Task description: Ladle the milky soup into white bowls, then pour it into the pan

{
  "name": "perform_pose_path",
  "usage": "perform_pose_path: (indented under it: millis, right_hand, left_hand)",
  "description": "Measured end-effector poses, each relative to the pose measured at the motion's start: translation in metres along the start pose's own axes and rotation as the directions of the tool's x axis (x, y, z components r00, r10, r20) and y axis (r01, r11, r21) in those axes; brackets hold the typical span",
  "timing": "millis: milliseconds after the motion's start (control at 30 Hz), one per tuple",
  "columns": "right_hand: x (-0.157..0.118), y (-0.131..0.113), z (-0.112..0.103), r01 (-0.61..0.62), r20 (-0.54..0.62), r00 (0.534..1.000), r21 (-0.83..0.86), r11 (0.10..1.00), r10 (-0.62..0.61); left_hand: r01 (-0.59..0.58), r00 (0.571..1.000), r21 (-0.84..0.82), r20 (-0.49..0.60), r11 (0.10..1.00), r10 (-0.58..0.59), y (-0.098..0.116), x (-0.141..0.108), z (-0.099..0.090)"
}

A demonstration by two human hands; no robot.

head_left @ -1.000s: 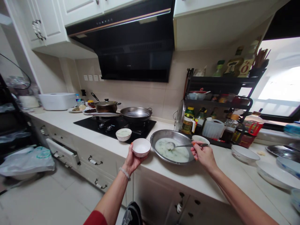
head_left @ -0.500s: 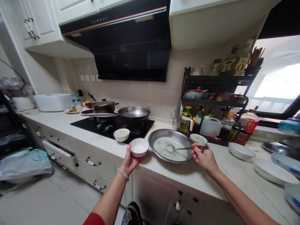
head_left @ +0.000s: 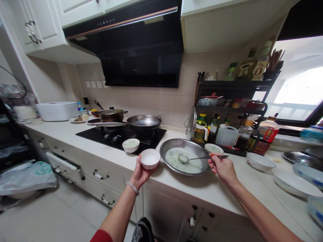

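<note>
A small white bowl [head_left: 150,158] with nothing visible inside is held by my left hand [head_left: 141,174], at the left side of a wide steel basin [head_left: 164,152]. Pale soup with green bits [head_left: 193,164] lies in the basin. My right hand [head_left: 222,167] is closed round the dark handle of a ladle [head_left: 183,158], whose bowl part rests at the soup's surface, filled with soup. One small bowl of soup [head_left: 131,145] stands at the hob's front edge. Another filled bowl [head_left: 213,149] sits behind my right hand, partly hidden by it.
On the black hob [head_left: 108,135] are a frying pan [head_left: 144,123] and a lidded pot [head_left: 111,115]. A rack [head_left: 234,110] with bottles stands behind the basin. Several bowls and dishes [head_left: 260,162] are at the right. A drawer [head_left: 64,168] stands open at the lower left.
The ladle has risen to the soup's surface and now shows a full bowl part. My right hand has shifted slightly to the right. My left hand and its bowl have barely moved.
</note>
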State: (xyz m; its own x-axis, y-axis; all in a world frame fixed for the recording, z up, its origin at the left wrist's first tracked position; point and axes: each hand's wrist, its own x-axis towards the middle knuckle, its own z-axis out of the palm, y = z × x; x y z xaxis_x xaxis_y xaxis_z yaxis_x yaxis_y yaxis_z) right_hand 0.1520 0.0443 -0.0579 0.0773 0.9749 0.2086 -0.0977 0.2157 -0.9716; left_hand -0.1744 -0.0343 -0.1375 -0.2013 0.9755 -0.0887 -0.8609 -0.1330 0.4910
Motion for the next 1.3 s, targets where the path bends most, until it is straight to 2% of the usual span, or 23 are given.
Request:
perform_pose_path:
  millis: [333, 567, 700, 867, 1000, 1100, 1300]
  right_hand:
    - [0.003, 0.009, -0.001, 0.109, 0.098, 0.991, -0.166, 0.98, -0.093]
    - [0.001, 0.012, -0.004, 0.248, 0.199, 0.959, -0.248, 0.936, -0.201]
    - [-0.007, 0.013, 0.002, 0.236, 0.254, 0.952, -0.242, 0.941, -0.174]
    - [-0.009, 0.005, 0.007, 0.119, 0.12, 0.987, -0.129, 0.984, -0.104]
    - [-0.004, -0.003, 0.004, 0.044, 0.027, 0.999, -0.009, 0.999, -0.044]
    - [-0.002, -0.005, 0.002, -0.006, 0.001, 1.0, 0.059, 0.998, 0.006]
    - [-0.001, -0.006, 0.001, -0.006, 0.001, 1.0, 0.062, 0.998, 0.006]
  left_hand:
    - [0.004, 1.0, 0.005, -0.015, 1.0, -0.004, 0.0, -0.001, 0.002]
    - [0.005, 1.0, 0.005, -0.011, 1.0, -0.005, 0.0, -0.001, 0.003]
    - [0.003, 1.0, 0.009, -0.015, 1.0, -0.003, 0.001, -0.002, 0.004]
    - [-0.016, 1.0, 0.012, -0.015, 1.0, 0.016, 0.001, -0.004, 0.006]
    - [-0.021, 0.999, 0.014, -0.026, 1.0, 0.021, 0.0, -0.005, 0.007]
    - [-0.023, 1.0, 0.009, -0.016, 1.0, 0.024, 0.0, -0.004, 0.005]
    - [-0.003, 1.0, 0.022, 0.008, 1.0, 0.003, 0.0, -0.003, 0.003]
